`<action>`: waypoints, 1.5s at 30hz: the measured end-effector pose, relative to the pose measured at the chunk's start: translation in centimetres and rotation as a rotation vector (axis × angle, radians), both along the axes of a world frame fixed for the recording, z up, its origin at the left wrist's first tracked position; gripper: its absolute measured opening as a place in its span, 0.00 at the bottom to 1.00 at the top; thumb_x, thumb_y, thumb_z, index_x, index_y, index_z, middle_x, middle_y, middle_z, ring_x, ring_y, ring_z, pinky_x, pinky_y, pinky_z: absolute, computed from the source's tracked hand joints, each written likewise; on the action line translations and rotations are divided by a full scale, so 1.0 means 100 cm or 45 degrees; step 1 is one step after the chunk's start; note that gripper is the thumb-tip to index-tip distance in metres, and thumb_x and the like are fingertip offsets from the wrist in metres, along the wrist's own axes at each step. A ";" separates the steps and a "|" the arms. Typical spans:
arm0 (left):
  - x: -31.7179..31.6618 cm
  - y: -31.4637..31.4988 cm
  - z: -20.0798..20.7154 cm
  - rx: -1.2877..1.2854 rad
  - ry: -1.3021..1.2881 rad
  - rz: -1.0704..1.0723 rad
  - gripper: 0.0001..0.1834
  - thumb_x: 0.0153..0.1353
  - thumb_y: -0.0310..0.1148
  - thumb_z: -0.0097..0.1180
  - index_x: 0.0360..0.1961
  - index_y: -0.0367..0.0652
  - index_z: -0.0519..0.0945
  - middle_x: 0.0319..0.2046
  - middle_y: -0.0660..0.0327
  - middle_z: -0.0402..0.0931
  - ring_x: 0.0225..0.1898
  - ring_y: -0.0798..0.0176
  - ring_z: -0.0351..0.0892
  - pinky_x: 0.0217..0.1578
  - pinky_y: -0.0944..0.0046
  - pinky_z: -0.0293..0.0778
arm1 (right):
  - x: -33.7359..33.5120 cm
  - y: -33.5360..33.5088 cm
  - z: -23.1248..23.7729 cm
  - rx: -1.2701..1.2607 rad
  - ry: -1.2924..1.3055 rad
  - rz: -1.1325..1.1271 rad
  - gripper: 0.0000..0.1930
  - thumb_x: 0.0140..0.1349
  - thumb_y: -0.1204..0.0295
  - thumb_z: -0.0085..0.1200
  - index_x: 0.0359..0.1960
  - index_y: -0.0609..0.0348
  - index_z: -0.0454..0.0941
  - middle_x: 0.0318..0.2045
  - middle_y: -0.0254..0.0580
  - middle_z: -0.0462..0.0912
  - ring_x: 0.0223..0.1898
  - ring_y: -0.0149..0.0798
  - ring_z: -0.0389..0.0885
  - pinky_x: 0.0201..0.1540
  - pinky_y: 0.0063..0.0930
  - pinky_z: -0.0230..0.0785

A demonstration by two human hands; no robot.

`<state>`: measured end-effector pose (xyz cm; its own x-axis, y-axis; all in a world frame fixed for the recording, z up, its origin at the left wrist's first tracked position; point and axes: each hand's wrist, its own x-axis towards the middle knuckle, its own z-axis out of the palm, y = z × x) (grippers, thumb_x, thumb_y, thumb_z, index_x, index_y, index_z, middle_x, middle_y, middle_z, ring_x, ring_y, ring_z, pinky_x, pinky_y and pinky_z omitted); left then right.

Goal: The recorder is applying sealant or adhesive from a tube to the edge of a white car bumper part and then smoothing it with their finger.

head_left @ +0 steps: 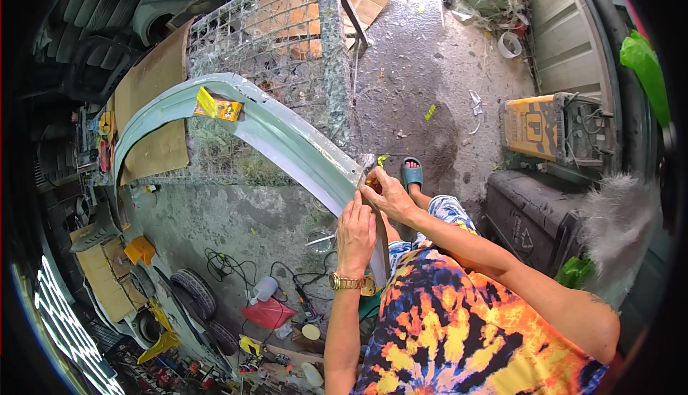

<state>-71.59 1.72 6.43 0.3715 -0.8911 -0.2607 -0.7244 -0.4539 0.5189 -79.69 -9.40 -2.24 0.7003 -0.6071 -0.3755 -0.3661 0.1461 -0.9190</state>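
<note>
A long, curved car body panel [287, 126], pale green-grey with a worn edge, arches across a wire-mesh stand, its near end close to my body. My left hand [356, 234] is at that near end, fingers close together along the panel and fingertips at its edge; the thumb is hidden. My right hand [390, 194] meets it at the panel's corner, fingers bent as in a pinch. Whatever may be between those fingertips is too small to make out. A yellow-orange packet [218, 108] rests on the panel's upper stretch.
The mesh stand [337, 73] has cardboard [154, 87] on it. Tyres [193, 293], cables, a red bag [268, 312] and an angle grinder [308, 310] lie at lower left. On the right are an orange-and-black box [532, 128] and a dark bin [527, 216].
</note>
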 end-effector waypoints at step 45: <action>-0.036 0.030 0.101 -1.056 -0.137 0.887 0.07 0.61 0.27 0.60 0.39 0.38 0.78 0.33 0.55 0.70 0.36 0.50 0.75 0.37 0.56 0.71 | -0.002 0.004 0.150 1.137 -0.334 0.363 0.08 0.71 0.66 0.50 0.40 0.56 0.77 0.34 0.30 0.80 0.28 0.24 0.74 0.31 0.20 0.67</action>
<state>-75.23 4.76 16.57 0.8484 -0.3593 0.3888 -0.5035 -0.3208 0.8022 -79.93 -8.97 12.76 0.9039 0.0307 -0.4266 -0.2953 0.7664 -0.5705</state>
